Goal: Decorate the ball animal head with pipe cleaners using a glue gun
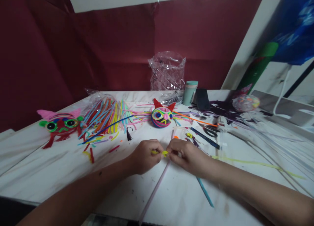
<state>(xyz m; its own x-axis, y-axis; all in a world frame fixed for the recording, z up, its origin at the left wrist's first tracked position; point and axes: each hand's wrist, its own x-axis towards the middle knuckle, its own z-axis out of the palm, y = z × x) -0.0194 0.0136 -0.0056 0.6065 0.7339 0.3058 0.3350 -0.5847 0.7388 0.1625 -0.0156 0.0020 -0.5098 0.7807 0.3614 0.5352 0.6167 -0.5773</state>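
Observation:
Between my two hands is a small piece of yellow pipe cleaner (165, 152), bent or coiled, its exact shape partly hidden by fingers. My left hand (149, 155) pinches it from the left, with a bit of yellow showing between thumb and forefinger. From the other side my right hand (183, 154) pinches its right part, the fingertips almost meeting. Both hands hover over the white tabletop (117, 180). A pale pink strip (155, 190) runs beneath them, and a blue pipe cleaner (205, 192) lies under my right forearm.
Behind my hands sits a colourful face ball (162, 116) with red ears; another face ball (61, 125) is at left. Around lie a pipe cleaner bundle (110, 113), scissors (210, 131), a glue gun (222, 123), a green cup (190, 93), a phone (202, 99) and a clear bag (168, 74).

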